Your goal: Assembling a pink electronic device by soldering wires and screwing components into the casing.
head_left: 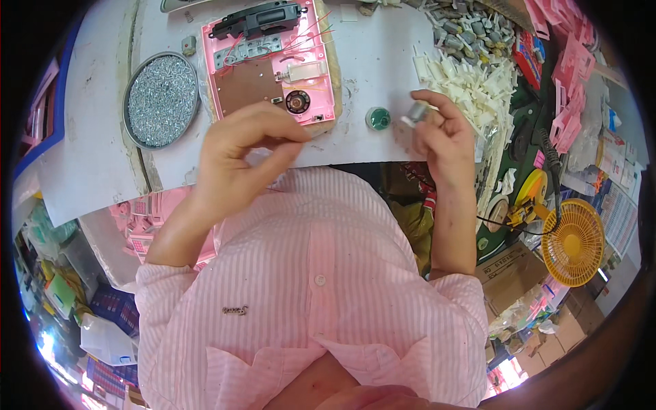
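Note:
My left hand (242,150) hovers at the near edge of an open pink plastic case (333,85), thumb and forefinger pinched together; whatever is between them, if anything, is hidden. The case holds a brown board (249,89), a round black speaker (298,102), a long black part (260,20), a grey metal plate (247,52) and thin coloured wires. To its right, my right hand (447,140) grips a small grey motor (416,112), slightly blurred, between thumb and fingers above the table. Close by sits a small round dish with green contents (378,118).
A round metal tray (128,102) of silvery screws stands at the left. White plastic parts (471,85) and grey motors (471,34) are heaped at the right. Beyond them lie pink plastic pieces (570,75), a black cable (552,157) and a yellow fan (574,242).

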`<state>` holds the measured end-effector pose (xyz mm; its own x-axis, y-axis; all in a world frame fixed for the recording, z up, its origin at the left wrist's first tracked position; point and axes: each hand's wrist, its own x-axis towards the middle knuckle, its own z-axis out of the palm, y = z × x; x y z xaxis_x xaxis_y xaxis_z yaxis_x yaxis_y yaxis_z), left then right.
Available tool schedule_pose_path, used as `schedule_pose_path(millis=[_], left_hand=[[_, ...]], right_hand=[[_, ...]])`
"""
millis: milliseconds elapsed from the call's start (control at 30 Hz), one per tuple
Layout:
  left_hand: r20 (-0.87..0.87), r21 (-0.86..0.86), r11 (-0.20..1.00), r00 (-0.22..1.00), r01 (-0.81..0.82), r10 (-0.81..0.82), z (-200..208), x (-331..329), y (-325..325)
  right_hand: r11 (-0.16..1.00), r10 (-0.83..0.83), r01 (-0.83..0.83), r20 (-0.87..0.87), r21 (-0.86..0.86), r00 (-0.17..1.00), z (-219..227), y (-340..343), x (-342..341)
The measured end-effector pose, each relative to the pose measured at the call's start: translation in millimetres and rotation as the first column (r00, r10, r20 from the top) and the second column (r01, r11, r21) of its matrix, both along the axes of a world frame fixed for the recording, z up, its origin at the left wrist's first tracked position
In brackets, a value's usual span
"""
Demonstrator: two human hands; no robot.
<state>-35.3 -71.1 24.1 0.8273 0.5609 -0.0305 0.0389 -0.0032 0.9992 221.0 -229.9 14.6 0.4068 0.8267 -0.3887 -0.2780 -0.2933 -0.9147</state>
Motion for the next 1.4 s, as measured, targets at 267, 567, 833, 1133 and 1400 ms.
schedule_pose_path(millis=[267,567,833,1133,1400], left_hand=[[0.052,-0.151,0.989,0.999,0.006,0.002,-14.4,22.2,-26.7],[0.055,-0.219,0.976,0.998,-0.006,0.019,-11.3,17.4,-23.1],[0.072,-0.206,0.977,0.995,-0.046,0.062,-16.7,16.4,-25.6],[0.185,0.305,0.942,0.979,-0.141,0.087,-18.5,8.8,-21.1],[0.257,0.293,0.946,0.964,-0.138,0.061,-18.6,3.0,-12.0]], right_hand=[[0.980,0.128,-0.025,-0.537,0.195,0.834,-2.7,10.9,-54.4],[0.967,0.208,-0.068,-0.604,0.246,0.769,-7.6,17.9,-63.0],[0.970,0.200,-0.072,-0.587,0.234,0.785,-4.2,19.3,-65.6],[0.856,0.065,-0.402,0.703,0.326,0.708,-6.5,21.9,-70.4],[0.713,-0.112,-0.590,0.892,0.379,0.438,4.3,39.5,-60.8]])
